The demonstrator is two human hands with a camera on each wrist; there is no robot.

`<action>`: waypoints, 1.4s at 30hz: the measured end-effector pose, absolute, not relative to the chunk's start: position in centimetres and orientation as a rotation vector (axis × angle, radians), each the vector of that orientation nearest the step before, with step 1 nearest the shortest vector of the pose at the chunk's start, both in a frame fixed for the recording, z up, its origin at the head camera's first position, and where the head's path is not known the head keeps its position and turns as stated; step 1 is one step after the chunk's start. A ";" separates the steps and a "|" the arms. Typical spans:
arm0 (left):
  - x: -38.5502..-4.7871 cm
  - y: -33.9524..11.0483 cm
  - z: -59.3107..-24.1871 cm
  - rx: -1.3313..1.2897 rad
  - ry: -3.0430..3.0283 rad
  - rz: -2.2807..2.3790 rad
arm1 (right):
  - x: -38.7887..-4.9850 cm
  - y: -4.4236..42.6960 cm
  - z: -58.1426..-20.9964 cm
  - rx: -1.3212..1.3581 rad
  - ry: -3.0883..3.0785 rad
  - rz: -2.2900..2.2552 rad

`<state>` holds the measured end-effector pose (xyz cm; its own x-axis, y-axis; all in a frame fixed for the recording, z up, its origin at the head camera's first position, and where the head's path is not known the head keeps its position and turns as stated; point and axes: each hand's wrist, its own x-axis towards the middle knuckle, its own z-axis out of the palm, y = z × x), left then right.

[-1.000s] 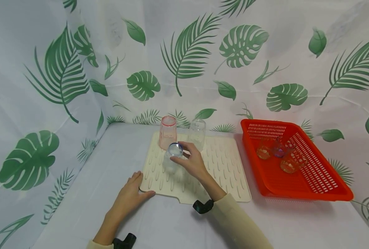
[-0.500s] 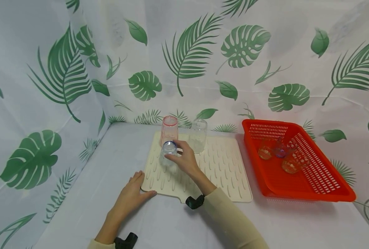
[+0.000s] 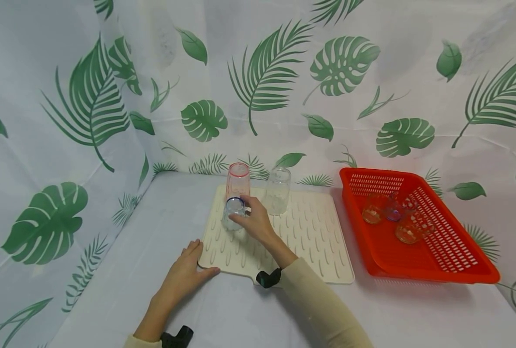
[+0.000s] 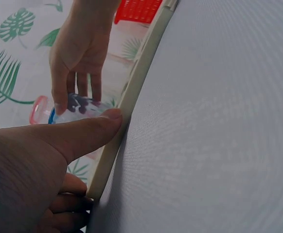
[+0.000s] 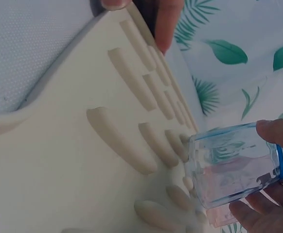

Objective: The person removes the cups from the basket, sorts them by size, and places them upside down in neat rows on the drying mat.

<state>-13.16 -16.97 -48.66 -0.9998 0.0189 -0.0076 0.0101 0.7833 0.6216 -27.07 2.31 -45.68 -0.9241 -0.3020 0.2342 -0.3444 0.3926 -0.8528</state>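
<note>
My right hand [image 3: 258, 220] pinches a clear drinking glass [image 3: 232, 223] between thumb and fingers, its blue end uppermost. The glass stands upright over the left part of a cream ridged drying mat [image 3: 314, 237]. In the right wrist view the glass's lower end [image 5: 200, 170] is at the ridges; whether it bears on them I cannot tell. Behind it stand a pink-tinted glass [image 3: 238, 183], partly hidden, and a tall clear glass [image 3: 279, 193]. My left hand [image 3: 183, 275] rests at the mat's front left corner, thumb along the front edge, fingers at the left side.
A red plastic basket [image 3: 371, 263] with slotted walls stands to the right of the mat. Several glass cups [image 3: 407, 232] lie inside it. A leaf-patterned sheet [image 3: 279, 121] hangs behind the white table surface [image 3: 166, 212].
My right hand has moved slightly left with the blue-ended glass and brought it closer in front of the pink glass. My left hand has stayed at the mat's corner.
</note>
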 end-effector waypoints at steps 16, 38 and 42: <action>-13.1 -17.0 -48.6 0.033 2.952 1.035 | -27.2 2.2 -45.7 0.611 -2.661 1.464; -13.1 -17.1 -48.6 0.036 2.976 1.003 | -26.6 3.9 -43.5 0.688 -2.561 1.451; -13.2 -17.2 -48.6 0.037 2.969 1.001 | -26.2 4.5 -42.6 0.702 -2.549 1.399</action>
